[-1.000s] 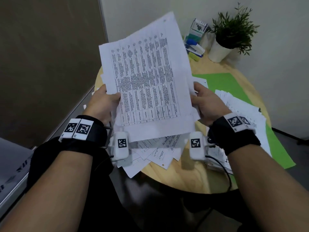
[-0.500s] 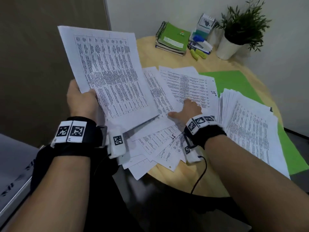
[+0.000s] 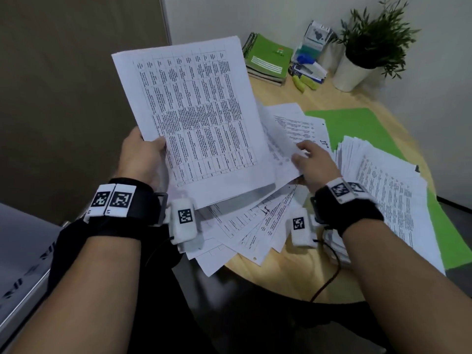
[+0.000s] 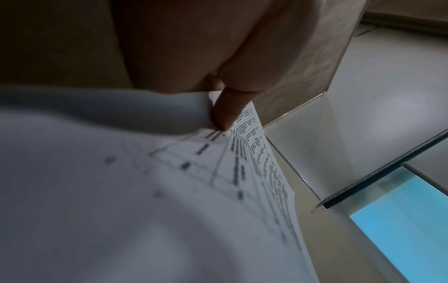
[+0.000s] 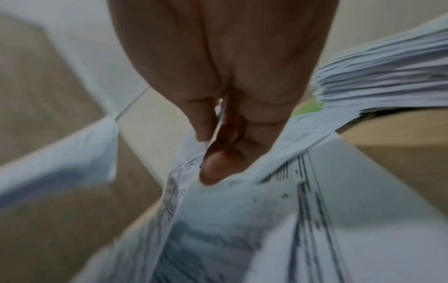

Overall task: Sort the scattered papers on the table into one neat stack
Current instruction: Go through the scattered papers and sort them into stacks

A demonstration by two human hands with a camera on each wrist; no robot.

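Pinched at its lower left edge by left hand [image 3: 139, 159], thumb on the printed face: a sheaf [image 3: 194, 118] of white pages with a table of small text, raised and tilted above the table [image 3: 293, 274]. Left wrist view: thumb [image 4: 225, 109] pressed onto the top page, other fingers hidden beneath. Right hand [image 3: 315, 164] closed on a blurred sheet [image 3: 277, 152] just right of the sheaf; right wrist view: thumb [image 5: 201, 118] on one side of the paper edge, fingertips [image 5: 218, 164] on the other. Loose papers [image 3: 255, 226] fanned out untidily under both hands, some jutting past the near edge of the round wooden top. Thick, roughly squared pile [image 3: 390, 200] at right, partly over a green sheet [image 3: 357, 126]. More printed pages [image 3: 298, 123] lying flat beyond the right hand. At the far side: green spiral notebook [image 3: 268, 57] on other books, a cluster of small stationery [image 3: 309, 62], too small to make out, and a plant [image 3: 375, 34] in a white pot. Black bands with square-patterned markers on both wrists.
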